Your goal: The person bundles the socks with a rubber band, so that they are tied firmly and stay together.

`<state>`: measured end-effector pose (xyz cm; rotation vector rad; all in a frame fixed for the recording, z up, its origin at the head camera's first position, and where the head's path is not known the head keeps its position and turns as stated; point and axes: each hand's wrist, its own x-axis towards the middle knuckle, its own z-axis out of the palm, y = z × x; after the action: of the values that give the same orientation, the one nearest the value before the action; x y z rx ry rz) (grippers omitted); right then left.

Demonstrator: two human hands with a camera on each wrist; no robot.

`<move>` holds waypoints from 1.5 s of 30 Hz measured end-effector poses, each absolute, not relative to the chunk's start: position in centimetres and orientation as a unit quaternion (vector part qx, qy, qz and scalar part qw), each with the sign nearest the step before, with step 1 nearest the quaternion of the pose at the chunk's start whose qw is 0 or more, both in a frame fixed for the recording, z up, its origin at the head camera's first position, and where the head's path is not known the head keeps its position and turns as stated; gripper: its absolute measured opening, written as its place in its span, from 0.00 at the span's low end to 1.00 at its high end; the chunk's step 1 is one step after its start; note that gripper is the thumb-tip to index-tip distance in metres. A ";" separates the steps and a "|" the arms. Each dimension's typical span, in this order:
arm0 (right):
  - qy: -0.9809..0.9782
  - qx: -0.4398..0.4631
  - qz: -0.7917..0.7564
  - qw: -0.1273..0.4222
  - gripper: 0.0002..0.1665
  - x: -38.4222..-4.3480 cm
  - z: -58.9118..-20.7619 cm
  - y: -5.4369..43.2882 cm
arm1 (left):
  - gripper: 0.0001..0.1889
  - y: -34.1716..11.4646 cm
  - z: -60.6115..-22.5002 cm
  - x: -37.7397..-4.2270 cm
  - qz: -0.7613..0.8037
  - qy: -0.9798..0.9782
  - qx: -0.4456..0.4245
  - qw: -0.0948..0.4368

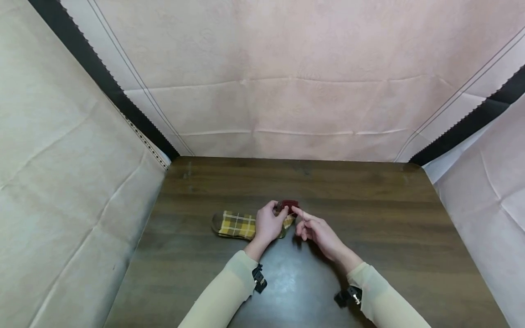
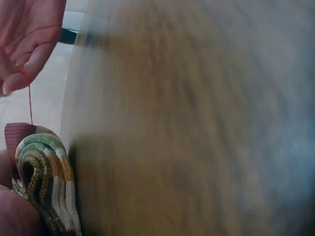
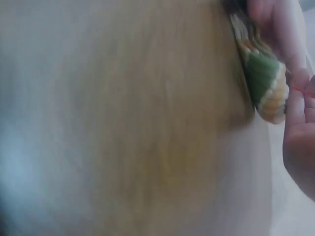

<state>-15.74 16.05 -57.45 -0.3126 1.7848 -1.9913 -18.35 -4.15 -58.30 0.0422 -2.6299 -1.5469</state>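
A folded pair of yellow-brown plaid knit socks point(image 1: 237, 225) lies across the middle of the table, its maroon cuff point(image 1: 290, 205) at the right end. My left hand point(image 1: 268, 223) grips the socks near that end, thumb and fingers around the fold. Just to the right, my right hand point(image 1: 321, 234) pinches a thin red thread point(image 2: 30, 105), which runs taut from its fingers to the maroon cuff in the left wrist view. The rolled fold shows green, orange and white knit point(image 3: 263, 76) in the right wrist view, next to both hands.
The brown wood-grain table point(image 1: 389, 218) is bounded at the back by a pale creased sheet point(image 1: 287, 114). More pale sheets hang at the left point(image 1: 82, 182) and right point(image 1: 484, 182). A dark wrist camera point(image 1: 259, 279) sits on the left wrist.
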 end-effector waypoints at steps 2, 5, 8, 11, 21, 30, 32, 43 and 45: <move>0.608 -0.056 -0.754 0.242 0.31 -15.5 -57.4 15.6 | 0.13 -4.1 -58.4 -18.4 -0.511 -0.857 0.017 0.054; 0.552 0.013 -0.796 0.248 0.34 -15.3 -57.3 14.9 | 0.12 -4.2 -58.4 -18.4 -0.515 -0.854 0.019 0.072; 0.517 0.064 -0.820 0.239 0.38 -15.4 -56.9 14.2 | 0.12 -4.1 -58.4 -18.3 -0.519 -0.851 0.017 0.082; 0.520 0.085 -0.817 0.232 0.35 -15.9 -56.6 13.7 | 0.12 -4.1 -58.5 -18.1 -0.519 -0.851 0.010 0.077; 0.634 0.063 -0.733 0.238 0.32 -17.7 -56.7 14.2 | 0.15 -5.0 -58.8 -17.7 -0.523 -0.849 -0.069 0.003; 0.699 0.013 -0.666 0.260 0.34 -18.6 -57.0 15.8 | 0.18 -5.8 -58.4 -17.7 -0.499 -0.853 -0.153 -0.016; 0.713 0.014 -0.652 0.256 0.34 -18.7 -56.9 15.9 | 0.18 -5.9 -58.4 -17.7 -0.481 -0.860 -0.169 -0.017; 0.767 0.000 -0.602 0.222 0.30 -18.5 -56.4 15.8 | 0.20 -5.6 -57.9 -17.6 -0.388 -0.899 -0.200 -0.032; 0.774 -0.013 -0.596 0.213 0.30 -18.4 -56.3 15.7 | 0.20 -5.6 -57.9 -17.6 -0.388 -0.898 -0.204 -0.034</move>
<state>-18.38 15.69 -56.26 -0.0356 2.1471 -1.6553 -17.58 -5.61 -57.91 -0.6566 -2.8843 -1.2474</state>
